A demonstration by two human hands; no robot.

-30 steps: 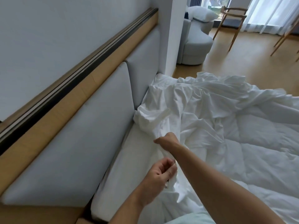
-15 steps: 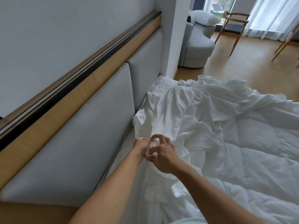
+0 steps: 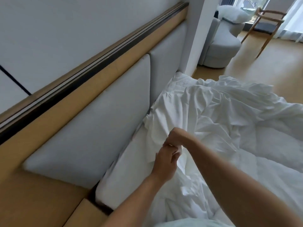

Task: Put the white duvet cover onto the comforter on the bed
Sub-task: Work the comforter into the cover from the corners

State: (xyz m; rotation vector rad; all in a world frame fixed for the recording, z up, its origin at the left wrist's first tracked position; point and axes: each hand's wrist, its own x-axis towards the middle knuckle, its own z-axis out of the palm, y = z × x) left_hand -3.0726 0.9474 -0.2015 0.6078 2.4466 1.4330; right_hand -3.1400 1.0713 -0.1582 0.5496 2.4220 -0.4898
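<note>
Both hands meet just below the middle of the frame, touching each other over a bunched edge of the cover [image 3: 193, 112]. The left hand [image 3: 165, 161], lower of the two and reaching in from the bottom edge, has its fingers curled round a fold of the white cloth. The right hand [image 3: 176, 135], just above it on an arm that comes in from the lower right, is bent down at the wrist with its fingers clenched on the same bunch. The cover lies crumpled from the centre up toward the upper right, heaped along the side of the bed [image 3: 129, 163] next to the headboard [image 3: 98, 128], whose grey padded panels run diagonally across the left half. The quilted comforter [image 3: 270, 145] spreads over the right side of the frame, partly under the cover. In the upper right, well apart from the bed, stands a grey armchair [image 3: 219, 45] with a pillow [image 3: 232, 15] on it, and beside it a wooden chair [image 3: 268, 20] on a tan floor [image 3: 270, 63].
</note>
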